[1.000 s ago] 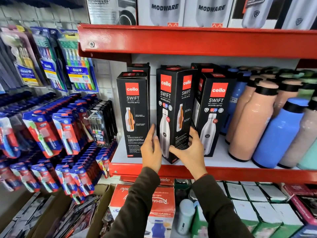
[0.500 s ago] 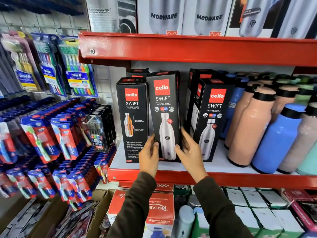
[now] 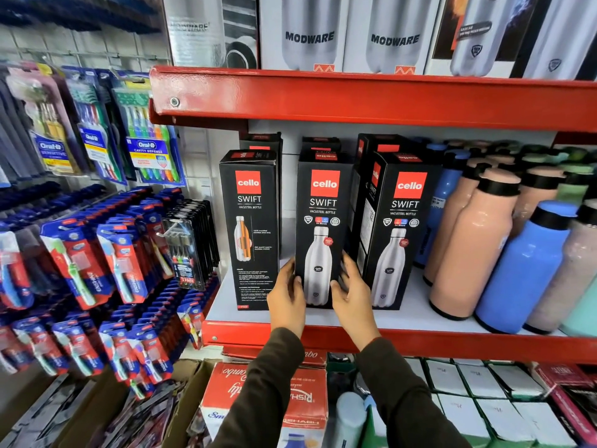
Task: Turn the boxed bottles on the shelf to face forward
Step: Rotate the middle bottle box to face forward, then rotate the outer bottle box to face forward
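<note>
Three black Cello Swift boxes stand at the front of the red shelf (image 3: 420,344). The middle box (image 3: 323,221) shows its front with a steel bottle picture. My left hand (image 3: 286,295) grips its lower left edge and my right hand (image 3: 350,292) grips its lower right edge. The left box (image 3: 250,227) shows a panel with an orange cutaway bottle and small text. The right box (image 3: 399,234) faces slightly left, its side panel visible. More black boxes stand behind them, mostly hidden.
Loose peach bottles (image 3: 468,247) and blue bottles (image 3: 523,270) crowd the shelf's right side. Toothbrush packs (image 3: 97,260) hang at the left. Modware boxes (image 3: 352,33) sit on the upper shelf. Cartons (image 3: 290,402) lie below.
The middle box has been turned from showing a corner to facing straight forward and set back between its neighbours. Both hands stayed on its lower edges.
</note>
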The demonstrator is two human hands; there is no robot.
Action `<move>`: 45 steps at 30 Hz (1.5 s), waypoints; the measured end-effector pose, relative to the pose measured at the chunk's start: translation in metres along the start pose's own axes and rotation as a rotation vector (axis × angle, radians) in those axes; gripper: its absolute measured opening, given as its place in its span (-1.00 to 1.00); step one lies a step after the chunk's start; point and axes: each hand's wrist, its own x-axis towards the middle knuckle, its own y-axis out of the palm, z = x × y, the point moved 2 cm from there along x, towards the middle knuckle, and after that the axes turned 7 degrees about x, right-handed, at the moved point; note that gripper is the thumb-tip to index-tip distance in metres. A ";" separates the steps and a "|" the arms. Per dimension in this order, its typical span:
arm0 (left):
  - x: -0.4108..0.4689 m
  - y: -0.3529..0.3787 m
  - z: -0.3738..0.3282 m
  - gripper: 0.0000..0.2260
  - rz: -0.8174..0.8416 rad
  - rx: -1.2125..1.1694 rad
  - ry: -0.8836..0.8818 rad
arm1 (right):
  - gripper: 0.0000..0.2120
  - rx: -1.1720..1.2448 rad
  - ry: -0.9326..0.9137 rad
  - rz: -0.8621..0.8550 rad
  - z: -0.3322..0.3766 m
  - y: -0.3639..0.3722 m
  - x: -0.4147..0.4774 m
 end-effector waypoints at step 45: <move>0.029 -0.117 0.022 -0.66 -0.062 -0.205 -0.081 | -0.53 0.157 0.029 0.069 0.040 0.107 -0.026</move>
